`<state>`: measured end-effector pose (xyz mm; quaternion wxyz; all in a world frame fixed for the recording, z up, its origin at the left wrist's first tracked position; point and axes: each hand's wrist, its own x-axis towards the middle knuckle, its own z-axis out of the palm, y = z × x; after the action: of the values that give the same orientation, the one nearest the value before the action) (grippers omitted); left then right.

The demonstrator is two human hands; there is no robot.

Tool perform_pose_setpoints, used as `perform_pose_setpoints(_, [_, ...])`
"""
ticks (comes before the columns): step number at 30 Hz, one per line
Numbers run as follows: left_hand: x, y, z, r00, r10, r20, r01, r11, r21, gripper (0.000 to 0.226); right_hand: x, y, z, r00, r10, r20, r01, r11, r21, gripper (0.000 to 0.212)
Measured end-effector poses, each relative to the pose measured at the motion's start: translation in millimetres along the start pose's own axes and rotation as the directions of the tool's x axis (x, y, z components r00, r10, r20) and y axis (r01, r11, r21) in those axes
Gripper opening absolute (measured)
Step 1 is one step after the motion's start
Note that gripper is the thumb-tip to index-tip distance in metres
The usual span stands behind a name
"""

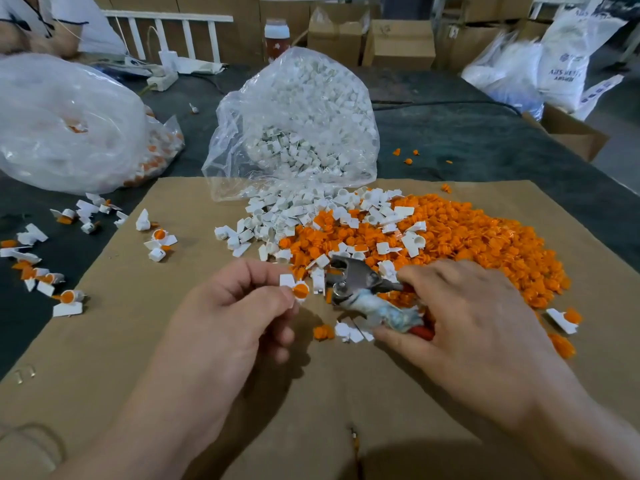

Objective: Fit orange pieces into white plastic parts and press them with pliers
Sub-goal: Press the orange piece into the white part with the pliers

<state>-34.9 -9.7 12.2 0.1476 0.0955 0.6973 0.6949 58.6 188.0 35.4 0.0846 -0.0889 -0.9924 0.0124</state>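
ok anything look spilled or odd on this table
A few orange pieces lie stray on the dark table past the cardboard, apart from the orange pile. The pliers in the right hand have one handle wrapped in ragged tape.

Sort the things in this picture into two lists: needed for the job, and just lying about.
Job: left hand pinching a fitted white part; right hand gripping the pliers; orange pieces pile; bag of white parts.
Lying about: bottle; cardboard boxes; power strip.
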Motion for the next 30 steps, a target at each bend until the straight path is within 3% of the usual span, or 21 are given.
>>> perform_pose_setpoints(2, [-3.3,-0.8,5.4,0.991,-0.102,0.085,0.105,0.994,-0.031,0.02,1.6,1.7,1.9,0.998,0.011,0.056,-0.008,0.999,-0.037,0.075])
perform_pose_setpoints(6, [-6.6,-2.6,13.7,0.983,-0.146,0.111,0.147,0.989,0.004,0.023,3.0,2.3,5.0,0.994,0.014,0.105,-0.009,0.999,-0.053,0.076])
perform_pose_setpoints(9, [-10.2,-1.4,17.2,0.983,-0.154,0.099,0.151,0.988,0.033,0.023,1.0,-0.6,1.5,1.0,-0.005,-0.004,0.005,1.0,0.012,0.067])
perform_pose_setpoints(12, [-14.6,-3.6,18.9,0.996,-0.027,0.09,0.007,0.976,0.216,0.018,-3.5,-16.2,-0.2,0.971,-0.131,-0.2,0.163,0.975,0.15,0.042])
perform_pose_setpoints(14, [-17.7,-3.4,19.4,0.987,0.112,0.111,-0.142,0.937,0.319,0.012,-4.5,-26.5,2.2,0.946,-0.235,-0.223,0.267,0.955,0.126,0.031])
perform_pose_setpoints(17, [-22.2,-1.7,20.7,0.971,0.196,0.137,-0.232,0.909,0.347,0.013,-5.5,-26.8,4.2,0.934,-0.259,-0.246,0.294,0.949,0.117,0.028])
perform_pose_setpoints(19, [-23.1,-1.1,20.0,0.959,0.237,0.154,-0.275,0.909,0.312,0.01,-6.3,-23.0,3.7,0.937,-0.247,-0.246,0.288,0.946,0.148,0.027])
perform_pose_setpoints(22, [-21.4,-2.4,15.5,0.958,0.223,0.181,-0.256,0.948,0.188,0.034,-7.9,-21.0,4.1,0.939,-0.25,-0.236,0.303,0.926,0.225,0.025])
perform_pose_setpoints(27, [-17.1,-2.5,15.6,0.929,0.07,0.364,0.018,0.972,-0.233,0.029,-11.0,-21.8,0.9,0.947,-0.249,-0.202,0.313,0.857,0.409,0.023])
perform_pose_setpoints(30, [-16.8,-2.9,10.6,0.89,0.146,0.431,-0.052,0.973,-0.223,0.036,-15.9,-26.2,-1.9,0.962,-0.216,-0.167,0.272,0.744,0.61,0.021])
